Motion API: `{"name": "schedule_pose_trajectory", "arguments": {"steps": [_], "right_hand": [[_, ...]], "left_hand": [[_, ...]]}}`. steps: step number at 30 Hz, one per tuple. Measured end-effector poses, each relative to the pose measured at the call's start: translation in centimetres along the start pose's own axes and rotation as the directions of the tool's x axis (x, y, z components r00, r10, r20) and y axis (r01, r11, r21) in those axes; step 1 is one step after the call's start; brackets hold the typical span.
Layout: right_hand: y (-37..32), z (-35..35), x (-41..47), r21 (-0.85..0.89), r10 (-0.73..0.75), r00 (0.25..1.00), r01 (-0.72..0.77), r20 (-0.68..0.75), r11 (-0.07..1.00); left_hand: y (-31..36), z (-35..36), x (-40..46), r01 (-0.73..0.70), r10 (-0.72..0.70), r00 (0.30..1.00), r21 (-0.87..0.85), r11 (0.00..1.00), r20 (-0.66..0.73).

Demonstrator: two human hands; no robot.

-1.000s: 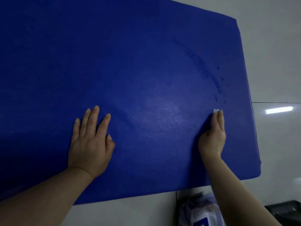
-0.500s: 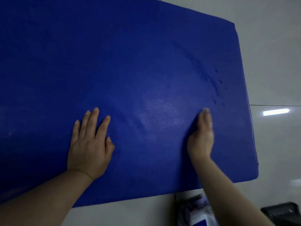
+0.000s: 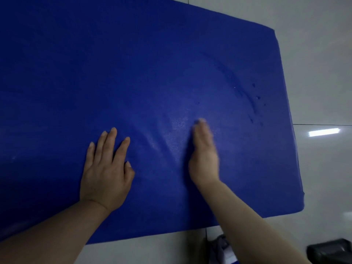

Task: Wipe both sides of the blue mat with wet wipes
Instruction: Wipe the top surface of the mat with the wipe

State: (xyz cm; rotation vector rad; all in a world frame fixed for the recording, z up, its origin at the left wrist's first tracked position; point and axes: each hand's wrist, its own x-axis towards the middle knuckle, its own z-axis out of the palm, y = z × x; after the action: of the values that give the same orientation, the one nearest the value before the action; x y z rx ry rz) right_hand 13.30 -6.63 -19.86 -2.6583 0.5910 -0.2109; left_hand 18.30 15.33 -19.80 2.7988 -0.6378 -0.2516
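The blue mat (image 3: 152, 82) lies flat on a pale tiled floor (image 3: 323, 54) and fills most of the view; its left and upper-left portions run out of frame. Its right edge slants down along the floor tiles, and the far right corner is rounded. The near edge runs from lower left up to a near right corner that sits slightly lifted or curled. Bare tile is visible beyond the right edge and along the near edge, with a grout line and a bright light reflection (image 3: 323, 132) on the tile to the right. The left hand (image 3: 106, 168) rests palm-down on the mat close to the near edge, fingers straight and slightly spread, thumb tucked alongside. The right hand (image 3: 203, 155) stands just beside it to the right, blurred, fingers straight and pressed together, edge-on to the surface; a wipe beneath it cannot be made out. Between the two hands the mat shows shallow ripples and a faint sheen. A curved damp streak (image 3: 238, 86) with several droplets marks the mat toward the right edge — well apart from both hands. Off the mat, just below the near edge, a wipes packet (image 3: 224, 248) lies partly hidden behind the right forearm, and a dark object (image 3: 331, 250) sits at the lower right corner — its nature cannot be told.
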Motion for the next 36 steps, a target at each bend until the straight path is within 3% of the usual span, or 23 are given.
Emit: {"name": "schedule_pose_trajectory", "arguments": {"steps": [2, 4, 6, 8, 9, 11, 13, 14, 16, 17, 19, 21, 22, 23, 24, 26, 27, 29, 30, 32, 34, 35, 36], "right_hand": [[-1.7, 1.4, 0.0, 0.019, -0.27, 0.958, 0.269, 0.102, 0.963], [-0.3, 0.5, 1.3, -0.014, -0.277, 0.955, 0.28, 0.104, 0.96], [3.3, -1.7, 2.8, -0.027, -0.013, 1.0, 0.012, -0.027, 1.0], [6.4, -3.8, 3.6, -0.054, 0.331, 0.938, -0.337, -0.105, 0.94], [6.8, -4.0, 3.6, -0.06, 0.419, 0.899, -0.429, -0.126, 0.901], [3.8, -2.7, 3.0, -0.053, 0.285, 0.95, -0.294, -0.126, 0.954], [0.5, 0.0, 1.3, -0.015, -0.08, 0.997, 0.081, 0.009, 0.997], [-0.5, 0.9, 0.9, -0.004, -0.239, 0.968, 0.24, 0.079, 0.971], [-0.3, 1.1, 1.5, -0.013, -0.351, 0.926, 0.356, 0.14, 0.934], [0.9, 0.2, 2.3, -0.039, -0.304, 0.946, 0.31, 0.116, 0.95], [4.6, -2.0, 3.9, -0.089, -0.002, 1.0, 0.001, -0.011, 0.996], [7.4, -3.9, 4.9, -0.086, 0.359, 0.927, -0.369, -0.11, 0.925], [7.3, -3.8, 5.2, -0.076, 0.445, 0.884, -0.459, -0.142, 0.885], [5.8, -3.2, 5.3, -0.082, 0.417, 0.893, -0.434, -0.167, 0.897], [3.8, -2.2, 5.1, -0.081, 0.301, 0.94, -0.316, -0.161, 0.945], [0.2, 0.7, 3.9, -0.036, -0.047, 0.998, 0.045, -0.052, 0.998], [-0.8, 1.6, 3.6, -0.016, -0.207, 0.978, 0.207, 0.011, 0.978], [-0.6, 1.6, 4.0, -0.013, -0.307, 0.947, 0.309, 0.09, 0.951], [0.6, 0.8, 4.7, -0.035, -0.266, 0.961, 0.269, 0.075, 0.962], [4.3, -1.7, 6.0, -0.067, 0.027, 0.999, -0.029, -0.036, 0.997], [7.1, -4.1, 7.3, -0.069, 0.402, 0.908, -0.411, -0.115, 0.909], [7.4, -4.4, 7.7, -0.076, 0.492, 0.86, -0.504, -0.135, 0.861], [6.5, -3.9, 7.8, -0.084, 0.462, 0.873, -0.478, -0.154, 0.874]], "left_hand": [[-0.1, 0.0, 0.0, -0.002, 0.002, 1.0, 0.002, 1.0, 0.003], [-0.1, 0.0, 0.0, -0.006, 0.006, 1.0, -0.002, 1.0, -0.001], [-0.1, 0.1, 0.1, -0.008, 0.008, 1.0, -0.014, 1.0, -0.014], [-0.1, 0.2, 0.0, -0.007, 0.007, 1.0, -0.019, 1.0, -0.021], [-0.1, 0.2, 0.0, -0.009, 0.008, 1.0, -0.02, 1.0, -0.02], [0.0, 0.1, 0.0, -0.008, 0.008, 1.0, -0.017, 1.0, -0.018], [-0.1, 0.0, 0.0, -0.008, 0.008, 1.0, -0.016, 1.0, -0.015], [-0.1, 0.0, 0.1, -0.009, 0.009, 1.0, -0.018, 1.0, -0.015], [-0.2, 0.0, 0.0, -0.015, 0.015, 1.0, -0.018, 1.0, -0.018], [-0.2, 0.0, 0.0, -0.016, 0.016, 1.0, -0.019, 1.0, -0.018], [-0.1, 0.1, 0.1, -0.011, 0.011, 1.0, -0.014, 1.0, -0.027], [-0.1, 0.3, 0.0, -0.011, 0.011, 1.0, -0.006, 1.0, -0.029], [-0.1, 0.3, 0.1, -0.014, 0.014, 0.999, -0.007, 1.0, -0.029], [-0.1, 0.3, 0.1, -0.015, 0.015, 0.999, -0.006, 1.0, -0.029], [-0.1, 0.3, 0.1, -0.015, 0.015, 1.0, -0.003, 1.0, -0.026], [-0.1, 0.2, 0.1, -0.009, 0.009, 1.0, 0.0, 1.0, -0.019], [-0.1, 0.2, 0.1, -0.007, 0.007, 1.0, -0.002, 1.0, -0.019], [-0.1, 0.2, 0.0, -0.01, 0.01, 1.0, -0.005, 1.0, -0.021], [-0.1, 0.2, 0.0, -0.012, 0.012, 1.0, -0.007, 1.0, -0.024], [-0.1, 0.2, 0.0, -0.011, 0.011, 1.0, -0.008, 1.0, -0.029], [-0.1, 0.3, 0.1, -0.009, 0.009, 1.0, 0.004, 1.0, -0.03], [-0.1, 0.3, 0.1, -0.011, 0.011, 1.0, 0.006, 1.0, -0.026], [0.0, 0.3, 0.1, -0.013, 0.013, 1.0, 0.007, 1.0, -0.023]]}}
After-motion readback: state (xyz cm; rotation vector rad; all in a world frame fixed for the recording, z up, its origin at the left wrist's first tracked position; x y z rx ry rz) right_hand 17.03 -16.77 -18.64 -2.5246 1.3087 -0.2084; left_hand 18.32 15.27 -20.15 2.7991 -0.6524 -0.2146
